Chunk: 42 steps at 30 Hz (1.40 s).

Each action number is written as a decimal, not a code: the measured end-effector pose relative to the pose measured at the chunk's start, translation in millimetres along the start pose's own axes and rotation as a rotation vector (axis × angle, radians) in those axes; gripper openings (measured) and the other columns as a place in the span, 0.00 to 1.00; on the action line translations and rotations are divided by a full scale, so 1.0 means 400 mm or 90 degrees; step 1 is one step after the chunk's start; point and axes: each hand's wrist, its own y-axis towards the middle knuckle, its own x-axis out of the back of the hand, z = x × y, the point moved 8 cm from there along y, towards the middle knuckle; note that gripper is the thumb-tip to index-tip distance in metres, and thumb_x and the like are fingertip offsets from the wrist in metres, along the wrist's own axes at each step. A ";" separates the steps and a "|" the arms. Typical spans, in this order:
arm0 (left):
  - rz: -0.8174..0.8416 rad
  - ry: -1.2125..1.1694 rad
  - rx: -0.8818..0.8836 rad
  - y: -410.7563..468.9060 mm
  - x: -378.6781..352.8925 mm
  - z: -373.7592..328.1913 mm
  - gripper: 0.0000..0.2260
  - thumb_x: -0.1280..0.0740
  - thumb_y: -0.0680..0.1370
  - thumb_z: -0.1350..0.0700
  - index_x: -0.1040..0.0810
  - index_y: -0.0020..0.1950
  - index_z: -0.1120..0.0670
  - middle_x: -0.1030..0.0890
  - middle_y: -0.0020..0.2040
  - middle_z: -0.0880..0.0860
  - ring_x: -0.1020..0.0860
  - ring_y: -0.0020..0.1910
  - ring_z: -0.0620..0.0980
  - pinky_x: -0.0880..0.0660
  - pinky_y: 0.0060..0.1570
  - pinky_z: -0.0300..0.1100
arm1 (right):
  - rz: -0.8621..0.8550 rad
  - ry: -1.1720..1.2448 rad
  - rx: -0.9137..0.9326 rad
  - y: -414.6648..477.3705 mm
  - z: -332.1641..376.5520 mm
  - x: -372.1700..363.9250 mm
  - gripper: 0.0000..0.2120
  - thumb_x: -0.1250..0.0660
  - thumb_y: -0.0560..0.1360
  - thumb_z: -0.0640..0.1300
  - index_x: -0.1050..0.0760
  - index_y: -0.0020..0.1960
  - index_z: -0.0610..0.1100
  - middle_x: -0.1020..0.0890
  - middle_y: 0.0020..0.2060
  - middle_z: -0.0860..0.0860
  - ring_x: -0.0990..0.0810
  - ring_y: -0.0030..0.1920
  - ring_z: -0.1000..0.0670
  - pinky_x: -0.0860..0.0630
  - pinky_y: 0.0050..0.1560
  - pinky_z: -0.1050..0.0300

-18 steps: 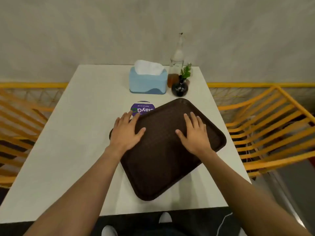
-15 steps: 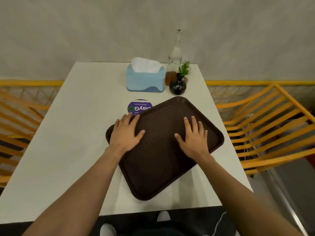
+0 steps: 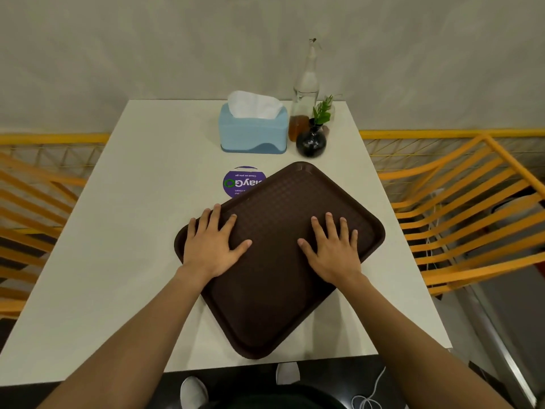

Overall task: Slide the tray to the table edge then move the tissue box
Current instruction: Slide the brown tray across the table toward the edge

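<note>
A dark brown tray (image 3: 277, 296) lies turned diamond-wise on the white table (image 3: 124, 231). Its near corner sits close to the table's front edge. My left hand (image 3: 211, 246) presses flat on the tray's left corner, fingers spread. On the tray's right half rests my right hand (image 3: 333, 249), also flat with fingers apart. A light blue tissue box (image 3: 253, 132) with white tissue sticking out stands at the far end of the table, apart from the tray.
A glass bottle (image 3: 305, 93) with amber liquid and a small black vase (image 3: 311, 140) with a green sprig stand right of the tissue box. A purple round sticker (image 3: 239, 181) is partly under the tray. Orange chairs (image 3: 460, 208) flank the table.
Both hands have drawn the tray a little nearer to the table's front edge. More of the purple sticker shows. The tissue box has not moved.
</note>
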 end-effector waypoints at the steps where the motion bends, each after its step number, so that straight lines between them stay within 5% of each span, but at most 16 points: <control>1: 0.000 0.002 0.011 -0.015 0.002 0.009 0.41 0.57 0.73 0.23 0.40 0.80 0.43 0.46 0.82 0.55 0.48 0.80 0.58 0.50 0.77 0.60 | 0.001 0.001 0.010 0.002 0.009 -0.003 0.40 0.62 0.77 0.75 0.52 0.83 0.57 0.53 0.83 0.48 0.59 0.82 0.38 0.61 0.77 0.33; 7: -0.025 0.033 0.079 -0.082 0.014 0.085 0.41 0.55 0.72 0.23 0.34 0.77 0.44 0.39 0.79 0.55 0.39 0.75 0.58 0.39 0.70 0.60 | 0.029 0.013 0.109 0.029 0.084 0.007 0.37 0.56 0.79 0.72 0.47 0.82 0.56 0.49 0.83 0.50 0.56 0.82 0.43 0.61 0.78 0.37; 10: -0.022 0.042 0.110 -0.116 0.018 0.131 0.42 0.56 0.72 0.23 0.34 0.77 0.45 0.37 0.78 0.54 0.36 0.73 0.58 0.36 0.67 0.59 | -0.057 0.056 0.176 0.028 0.148 0.059 0.31 0.46 0.83 0.63 0.40 0.81 0.51 0.40 0.81 0.49 0.47 0.82 0.46 0.55 0.80 0.38; 15: -0.025 0.062 0.108 -0.145 0.042 0.257 0.41 0.54 0.73 0.25 0.33 0.76 0.48 0.35 0.75 0.53 0.33 0.68 0.57 0.31 0.61 0.56 | -0.324 0.205 -0.050 -0.064 0.176 0.127 0.27 0.33 0.80 0.51 0.33 0.76 0.47 0.30 0.72 0.45 0.31 0.69 0.42 0.29 0.67 0.42; 19: -0.033 0.057 0.050 -0.166 0.053 0.301 0.32 0.45 0.76 0.31 0.27 0.71 0.50 0.30 0.69 0.52 0.27 0.63 0.56 0.27 0.56 0.53 | -0.276 0.269 -0.244 -0.147 0.139 0.043 0.30 0.33 0.79 0.49 0.37 0.78 0.45 0.29 0.67 0.41 0.27 0.64 0.38 0.24 0.62 0.40; 23: -0.044 -0.043 0.002 -0.154 0.069 0.285 0.23 0.39 0.80 0.41 0.27 0.72 0.50 0.26 0.64 0.52 0.23 0.57 0.53 0.23 0.51 0.49 | -0.222 0.289 -0.264 -0.156 0.117 0.005 0.25 0.39 0.82 0.44 0.39 0.78 0.45 0.28 0.61 0.42 0.20 0.51 0.38 0.21 0.57 0.38; 28: -0.046 -0.150 -0.002 -0.118 0.089 0.279 0.21 0.41 0.82 0.51 0.33 0.75 0.50 0.24 0.60 0.52 0.20 0.49 0.54 0.21 0.43 0.49 | -0.222 0.265 -0.263 -0.133 0.103 0.022 0.21 0.42 0.84 0.41 0.35 0.76 0.41 0.27 0.59 0.40 0.20 0.49 0.36 0.21 0.56 0.40; 34: -0.041 -0.217 -0.019 -0.153 0.055 0.333 0.20 0.42 0.82 0.52 0.31 0.74 0.51 0.21 0.57 0.51 0.19 0.44 0.51 0.25 0.39 0.45 | -0.240 0.224 -0.252 -0.133 0.168 0.017 0.19 0.45 0.86 0.44 0.35 0.76 0.42 0.27 0.60 0.42 0.19 0.48 0.38 0.21 0.51 0.44; 42: -0.112 -0.199 0.000 -0.184 0.055 0.418 0.21 0.36 0.79 0.52 0.29 0.72 0.55 0.23 0.63 0.54 0.23 0.56 0.53 0.22 0.51 0.46 | -0.223 0.099 -0.179 -0.068 0.276 0.026 0.20 0.43 0.84 0.43 0.31 0.76 0.41 0.22 0.60 0.39 0.22 0.53 0.36 0.24 0.53 0.41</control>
